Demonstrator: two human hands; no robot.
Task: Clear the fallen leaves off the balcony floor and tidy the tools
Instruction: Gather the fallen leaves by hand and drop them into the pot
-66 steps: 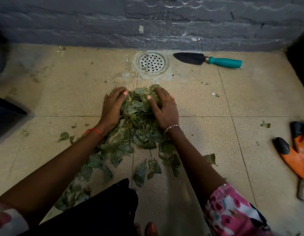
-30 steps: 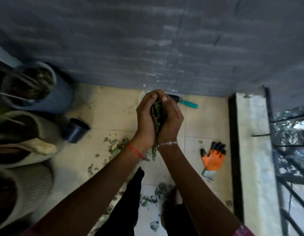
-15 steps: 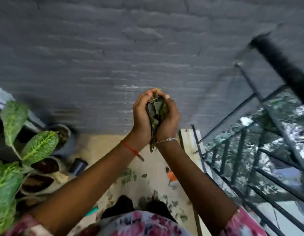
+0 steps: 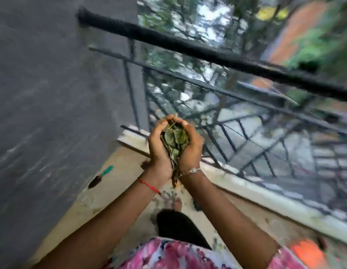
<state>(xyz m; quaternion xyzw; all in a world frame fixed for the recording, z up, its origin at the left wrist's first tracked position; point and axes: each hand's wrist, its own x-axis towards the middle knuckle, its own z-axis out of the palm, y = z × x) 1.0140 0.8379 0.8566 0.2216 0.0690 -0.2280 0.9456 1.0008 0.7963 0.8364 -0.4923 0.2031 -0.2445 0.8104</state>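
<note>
A bunch of dry green leaves (image 4: pixel 174 142) is cupped between my two hands at chest height. My left hand (image 4: pixel 158 150) curls round its left side and my right hand (image 4: pixel 190 150) curls round its right side, fingertips meeting at the top. Some leaves hang out below my wrists. The hands are raised in front of the black balcony railing (image 4: pixel 207 53). A trowel with a teal handle (image 4: pixel 101 175) lies on the floor by the grey wall. Scattered leaves (image 4: pixel 168 195) remain on the tiles below, blurred. An orange glove (image 4: pixel 306 253) lies at the lower right.
The grey painted wall (image 4: pixel 52 94) fills the left. A pale ledge (image 4: pixel 266 197) runs under the railing bars. Beyond the railing are trees and a street below. A round floor drain (image 4: pixel 86 200) sits near the wall. The view is tilted and motion-blurred.
Both hands scooped the leaf pile off the floor and lifted it as I stood up. The view has swung right, from the wall and plant pots toward the railing.
</note>
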